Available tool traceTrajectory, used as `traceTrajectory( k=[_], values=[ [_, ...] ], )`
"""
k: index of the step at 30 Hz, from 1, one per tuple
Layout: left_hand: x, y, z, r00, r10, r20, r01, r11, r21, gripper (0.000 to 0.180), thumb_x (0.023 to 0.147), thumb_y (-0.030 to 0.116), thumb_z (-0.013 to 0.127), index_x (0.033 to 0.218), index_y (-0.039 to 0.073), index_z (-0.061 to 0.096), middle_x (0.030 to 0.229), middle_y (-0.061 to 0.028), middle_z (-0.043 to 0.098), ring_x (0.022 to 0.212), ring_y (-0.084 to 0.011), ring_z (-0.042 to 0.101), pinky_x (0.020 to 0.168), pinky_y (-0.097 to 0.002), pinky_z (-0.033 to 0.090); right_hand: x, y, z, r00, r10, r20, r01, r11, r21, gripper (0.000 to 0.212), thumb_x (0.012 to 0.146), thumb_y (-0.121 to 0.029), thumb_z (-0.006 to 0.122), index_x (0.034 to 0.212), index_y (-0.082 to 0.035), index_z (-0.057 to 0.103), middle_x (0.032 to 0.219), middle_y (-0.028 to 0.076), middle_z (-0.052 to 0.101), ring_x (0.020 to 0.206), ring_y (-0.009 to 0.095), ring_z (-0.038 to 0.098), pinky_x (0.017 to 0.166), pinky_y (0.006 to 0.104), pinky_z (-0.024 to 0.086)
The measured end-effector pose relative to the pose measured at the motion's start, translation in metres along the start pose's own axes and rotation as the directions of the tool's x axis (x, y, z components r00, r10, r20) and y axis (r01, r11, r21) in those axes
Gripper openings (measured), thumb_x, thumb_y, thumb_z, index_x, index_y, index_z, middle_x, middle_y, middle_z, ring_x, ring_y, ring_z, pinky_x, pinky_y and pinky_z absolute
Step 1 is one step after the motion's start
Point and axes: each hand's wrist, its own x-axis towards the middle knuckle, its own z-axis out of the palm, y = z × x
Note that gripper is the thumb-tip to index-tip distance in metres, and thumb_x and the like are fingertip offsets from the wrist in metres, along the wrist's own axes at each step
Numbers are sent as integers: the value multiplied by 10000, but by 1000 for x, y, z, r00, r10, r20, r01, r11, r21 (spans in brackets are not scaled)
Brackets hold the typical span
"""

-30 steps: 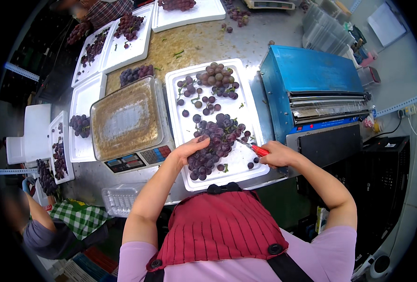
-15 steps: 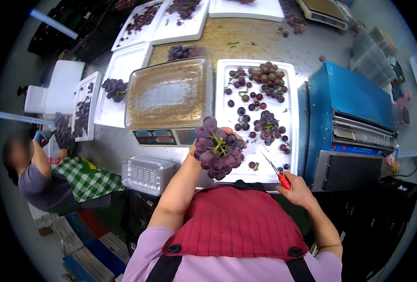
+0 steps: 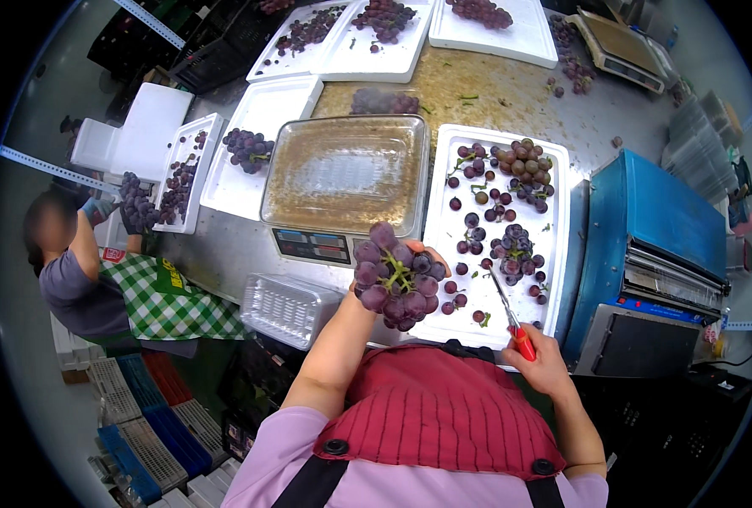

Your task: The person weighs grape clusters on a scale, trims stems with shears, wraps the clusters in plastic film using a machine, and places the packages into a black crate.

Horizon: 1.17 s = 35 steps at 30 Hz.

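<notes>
A full bunch of purple grapes rests in my left hand, its green stems facing up; most of the fingers are hidden under it. My right hand is closed round the red handles of a pair of snips. Their thin blades point up and left over the white foam tray. In that tray lie small clusters and loose grapes, among them a dark cluster near the blade tips and a browner bunch at the far end.
Left of the tray stands a weighing scale, with clear plastic boxes nearer me. A blue wrapping machine is on the right. More foam trays with grapes line the far side. A co-worker in a checked apron works at left.
The view has shifted, so the table's things sit lower and further right. The bunch stays in my left hand. The snips now point more steeply up, close to the dark cluster.
</notes>
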Motion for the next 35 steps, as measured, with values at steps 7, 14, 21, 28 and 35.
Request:
traceTrajectory(
  k=[7,14,21,28,35],
  values=[
    [13,-2,22,981,62,181,-86,988,127,1115,513,329,910,1403,-3,328,1382,-301,356,1254,-421,433,1034,-536,367,-23,-59,-22,876,-169,452,40,959,282,348,890,-258,652,1108,0,567,852,57,630,796,131,593,758,278,465],
    [24,5,17,993,-59,106,31,968,250,1285,373,278,958,1407,-51,268,1388,-230,400,1245,-347,471,1033,-469,396,-17,-59,-24,810,-43,584,-302,823,480,404,937,-184,591,1234,65,477,973,89,615,883,151,626,778,266,497],
    [35,6,26,994,-59,97,34,971,237,1277,373,228,963,1408,-50,268,1362,-209,441,1228,-336,493,1020,-463,419,-15,-67,-27,804,21,594,-326,851,411,399,934,-198,598,1224,54,490,962,83,617,868,143,628,742,254,495],
    [38,4,32,999,-23,37,14,975,224,1249,380,201,964,1409,-33,295,1324,-200,487,1211,-337,510,1004,-461,430,-15,-75,-24,872,50,488,-213,935,284,400,915,-331,611,1109,11,538,831,80,623,719,142,613,640,289,487],
    [43,4,30,997,-33,71,15,970,241,1265,399,197,963,1433,-11,266,1337,-207,473,1229,-335,495,1013,-473,416,-16,-66,-16,956,-36,291,34,999,12,435,893,-404,612,1106,-29,562,860,131,671,704,273,649,664,351,493]
  ],
)
